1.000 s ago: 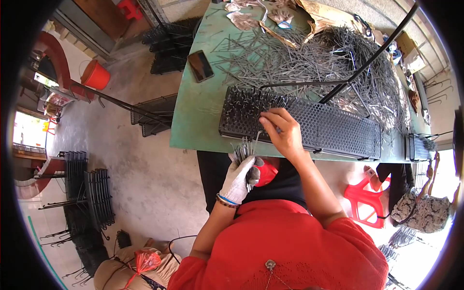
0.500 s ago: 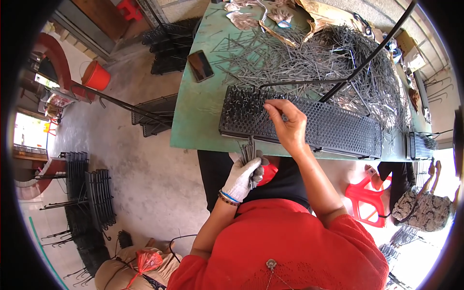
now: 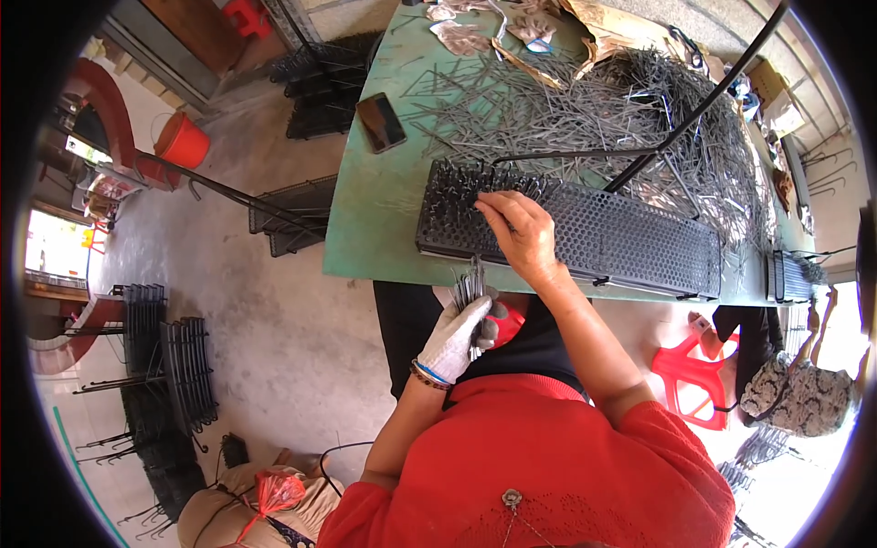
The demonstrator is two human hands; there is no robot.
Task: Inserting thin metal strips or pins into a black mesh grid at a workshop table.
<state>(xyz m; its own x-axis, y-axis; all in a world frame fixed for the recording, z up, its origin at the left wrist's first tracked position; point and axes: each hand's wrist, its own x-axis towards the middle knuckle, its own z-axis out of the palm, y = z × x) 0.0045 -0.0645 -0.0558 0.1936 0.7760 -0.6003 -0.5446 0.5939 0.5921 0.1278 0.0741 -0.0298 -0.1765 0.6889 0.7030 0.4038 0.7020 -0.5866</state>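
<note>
A long black perforated rack [image 3: 630,226] lies along the near edge of the green table, its left part filled with upright thin dark rods [image 3: 448,196]. Above that filled part is my bare right hand [image 3: 523,236], thumb and fingertips pinched together; whatever they hold is too small to make out. Just off the table edge, my left hand [image 3: 461,333], in a white and grey glove, is closed around a bundle of thin metal rods [image 3: 470,288] pointing up toward the rack. Loose rods [image 3: 539,114] spread in a heap behind the rack.
A phone [image 3: 380,122] lies on the green table [image 3: 365,219] at left. A black bar frame [image 3: 671,137] rises over the rack. Gloves [image 3: 459,36] and torn paper lie at the back. Another person [image 3: 793,395] sits at right near a red stool [image 3: 692,376].
My right hand has shifted left and slightly down over the rod-filled end of the rack, still pinched. The left hand with its bundle has barely moved.
</note>
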